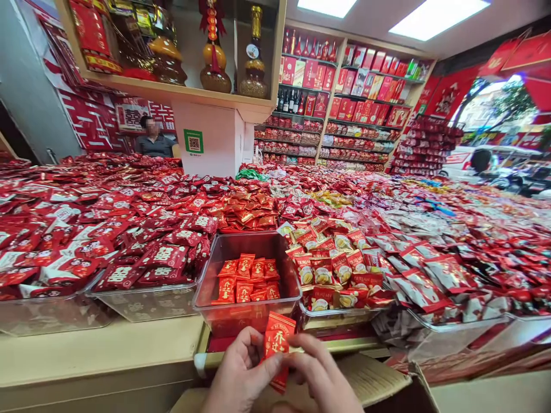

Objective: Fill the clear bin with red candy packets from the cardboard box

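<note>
A small red candy packet (pixel 279 337) with gold and white characters stands upright between my two hands, just in front of a clear plastic bin. My left hand (pixel 243 370) pinches it between thumb and fingers from the left. From the right, the fingertips of my right hand (pixel 321 373) press on the same packet. Behind them, the clear bin (pixel 252 312) holds several matching red packets (pixel 245 278) laid in rows on its floor. Below my hands lies an opened cardboard box (pixel 374 378), its inside mostly hidden.
Bins of wrapped sweets spread on both sides, with durian packets (pixel 342 267) at the right and dark red packets (pixel 163 258) at the left. A cream ledge (pixel 99 350) runs along the front left. Beyond a white pillar (pixel 210 137) sits a person (pixel 154 143).
</note>
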A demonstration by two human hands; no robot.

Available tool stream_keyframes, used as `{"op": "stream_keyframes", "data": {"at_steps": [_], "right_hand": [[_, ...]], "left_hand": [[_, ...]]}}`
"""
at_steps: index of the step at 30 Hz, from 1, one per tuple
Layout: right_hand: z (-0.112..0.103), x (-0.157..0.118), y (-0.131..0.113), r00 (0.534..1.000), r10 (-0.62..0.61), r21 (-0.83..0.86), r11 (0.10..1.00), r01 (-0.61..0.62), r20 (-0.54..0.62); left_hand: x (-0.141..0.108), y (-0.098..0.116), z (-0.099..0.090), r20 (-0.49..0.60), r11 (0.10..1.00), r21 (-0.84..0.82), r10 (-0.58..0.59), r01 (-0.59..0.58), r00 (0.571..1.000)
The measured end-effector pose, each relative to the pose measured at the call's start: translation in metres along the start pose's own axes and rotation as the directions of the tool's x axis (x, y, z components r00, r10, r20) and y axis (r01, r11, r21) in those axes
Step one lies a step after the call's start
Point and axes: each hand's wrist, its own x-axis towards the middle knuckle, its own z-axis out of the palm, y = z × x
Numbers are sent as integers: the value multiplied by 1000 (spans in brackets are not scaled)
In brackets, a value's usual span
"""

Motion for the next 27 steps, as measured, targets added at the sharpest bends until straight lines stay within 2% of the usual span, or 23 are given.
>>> {"op": "stream_keyframes", "data": {"at_steps": [3, 5, 8, 12, 14, 15, 17, 18, 20, 22, 24, 27], "right_hand": [[6, 9, -1, 963, -259, -257, 928, 271, 79], [8, 17, -4, 927, -369, -344, 863, 369, 68], [6, 27, -12, 911, -406, -413, 819, 399, 75], [-6, 43, -24, 890, -408, -391, 799, 457, 205], [-10, 64, -28, 906, -346, -372, 829, 417, 245], [-9, 78, -29, 924, -277, -391, 845, 365, 263], [-2, 114, -27, 953, -95, -491, 840, 232, 288], [5, 132, -25, 943, 5, -551, 813, 189, 332], [23, 164, -16, 888, 135, -642, 739, 205, 440], [42, 185, -4, 832, 201, -662, 711, 239, 516], [59, 193, 9, 784, 268, -679, 691, 249, 560], [75, 189, 26, 726, 386, -734, 637, 236, 569]], "left_hand": [[-1, 2, -2, -22, 999, -23, -29, 28, 999], [-3, 4, -3, -22, 1000, -31, -8, 7, 1000], [-6, 5, -3, -15, 997, -67, 34, -35, 999], [-9, 3, -5, -15, 988, -119, 97, -98, 995], [-10, 2, -7, -50, 982, -154, 100, -107, 994], [-10, 2, -8, -67, 981, -167, 87, -97, 994], [-10, 2, -9, -68, 985, -161, 49, -59, 997], [-10, 2, -10, -51, 989, -139, 40, -47, 998], [-10, 2, -10, -11, 997, -66, 43, -44, 999], [-11, 2, -9, 19, 998, 16, 58, -58, 998], [-12, 2, -8, 43, 995, 77, 59, -63, 997], [-13, -1, -9, 73, 989, 134, 60, -69, 996]]}}
